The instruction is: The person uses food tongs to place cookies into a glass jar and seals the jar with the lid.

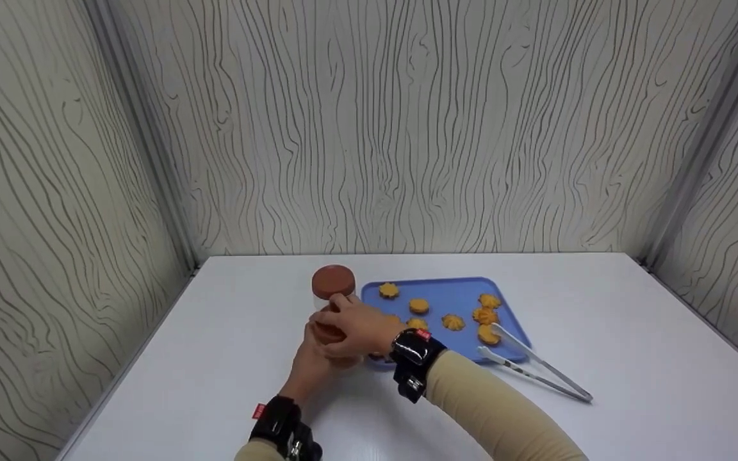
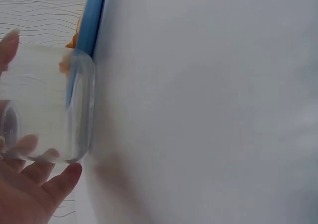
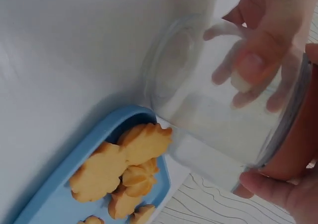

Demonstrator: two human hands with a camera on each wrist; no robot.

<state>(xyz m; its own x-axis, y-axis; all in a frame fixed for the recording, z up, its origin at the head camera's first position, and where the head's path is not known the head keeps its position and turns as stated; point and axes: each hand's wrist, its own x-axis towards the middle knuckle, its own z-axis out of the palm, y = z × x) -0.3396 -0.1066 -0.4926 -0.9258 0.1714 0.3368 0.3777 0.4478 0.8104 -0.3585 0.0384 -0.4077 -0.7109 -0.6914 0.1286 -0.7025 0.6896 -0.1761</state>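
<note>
The left hand (image 1: pixel 312 362) curls its fingers round a jar (image 3: pixel 196 105) beside the tray's (image 1: pixel 449 291) near left corner; the right hand's (image 1: pixel 362 328) fingers grip its lid (image 3: pixel 297 140). Another jar (image 1: pixel 333 283) stands by the far left corner.

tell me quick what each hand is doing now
Left hand: closed, gripping the clear jar by its side.
Right hand: closed, gripping that jar's brown lid.

No text legible; red tags (image 1: pixel 423 333) on black wristbands (image 1: pixel 277 419) just behind left hand (image 1: pixel 311 368) and right hand (image 1: pixel 364 328): markings too small to read
</note>
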